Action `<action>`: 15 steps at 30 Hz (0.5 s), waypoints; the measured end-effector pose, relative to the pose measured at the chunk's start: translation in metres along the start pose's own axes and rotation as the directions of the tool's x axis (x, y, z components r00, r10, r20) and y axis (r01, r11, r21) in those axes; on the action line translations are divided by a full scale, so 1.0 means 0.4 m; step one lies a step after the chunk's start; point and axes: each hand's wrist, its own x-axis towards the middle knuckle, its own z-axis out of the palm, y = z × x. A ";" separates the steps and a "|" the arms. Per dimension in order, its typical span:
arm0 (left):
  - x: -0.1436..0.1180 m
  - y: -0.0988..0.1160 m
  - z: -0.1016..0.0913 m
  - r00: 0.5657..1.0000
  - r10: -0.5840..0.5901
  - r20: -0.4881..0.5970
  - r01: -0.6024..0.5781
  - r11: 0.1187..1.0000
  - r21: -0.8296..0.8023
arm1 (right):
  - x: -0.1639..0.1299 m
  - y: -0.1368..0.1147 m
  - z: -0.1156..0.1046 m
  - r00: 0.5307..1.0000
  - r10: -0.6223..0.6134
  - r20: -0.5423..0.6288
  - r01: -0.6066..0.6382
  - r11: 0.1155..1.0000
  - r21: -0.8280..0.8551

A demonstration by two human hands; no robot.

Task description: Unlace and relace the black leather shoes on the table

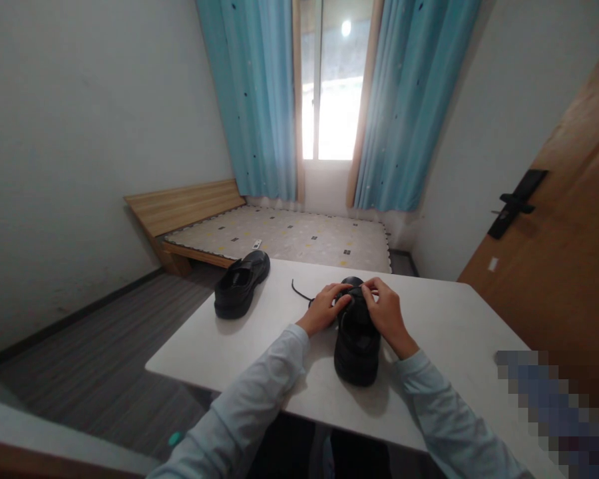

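A black shoe (357, 359) stands on the white table (429, 319), its heel towards me and its toe pointing away. Against the left side of its upper, my left hand (325, 310) is closed, thumb and fingers on the lacing area. On the other side, my right hand (384, 309) pinches at the front of the lacing, apparently on a dark lace, though the fingertips partly hide it. A loose black shoelace (300, 291) sticks out over the tabletop to the left of my left hand. Farther left rests a second black shoe (242, 285), touched by neither hand.
Behind the table is a low bed (289, 233) with a wooden headboard (190, 206) and a small white object (256, 245) on it. Blue curtains (259, 100) frame a bright window. A wooden door (554, 246) is at right. A blurred, pixelated patch covers the lower right.
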 end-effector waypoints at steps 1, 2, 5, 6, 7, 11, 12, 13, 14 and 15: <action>0.000 0.002 -0.002 1.000 0.001 0.002 -0.001 1.000 -0.001 | 0.003 0.001 -0.005 0.999 0.010 -0.037 -0.009 0.999 0.035; 0.000 0.005 -0.003 1.000 0.000 0.005 0.000 1.000 0.000 | 0.006 0.003 -0.011 0.997 0.021 -0.077 -0.016 0.998 0.066; 0.003 0.011 -0.008 1.000 -0.009 0.012 0.009 1.000 0.003 | 0.016 0.007 -0.037 0.976 0.050 -0.214 -0.017 0.988 0.152; 0.005 0.012 -0.010 1.000 -0.015 0.013 0.015 1.000 0.004 | 0.019 0.008 -0.047 0.964 0.058 -0.261 -0.011 0.984 0.177; 0.006 0.012 -0.010 1.000 -0.022 0.012 0.022 1.000 0.005 | 0.021 0.009 -0.056 0.951 0.063 -0.303 -0.001 0.980 0.200; 0.016 0.012 -0.014 0.998 -0.065 0.008 0.065 0.998 -0.005 | 0.021 0.004 -0.079 0.934 0.043 -0.355 0.044 0.972 0.233; 0.019 0.014 -0.016 0.997 -0.072 0.007 0.072 0.997 -0.005 | 0.019 0.001 -0.079 0.939 0.030 -0.342 0.053 0.972 0.230; 0.022 0.018 -0.019 0.997 -0.074 0.005 0.074 0.997 0.000 | 0.018 -0.002 -0.078 0.946 0.015 -0.324 0.062 0.972 0.226; 0.026 0.025 -0.023 0.998 -0.069 0.000 0.069 0.998 0.007 | 0.016 -0.006 -0.075 0.952 -0.002 -0.305 0.074 0.972 0.224; 0.030 0.033 -0.028 0.998 -0.058 -0.006 0.058 0.998 0.015 | 0.014 -0.010 -0.071 0.959 -0.023 -0.283 0.088 0.971 0.222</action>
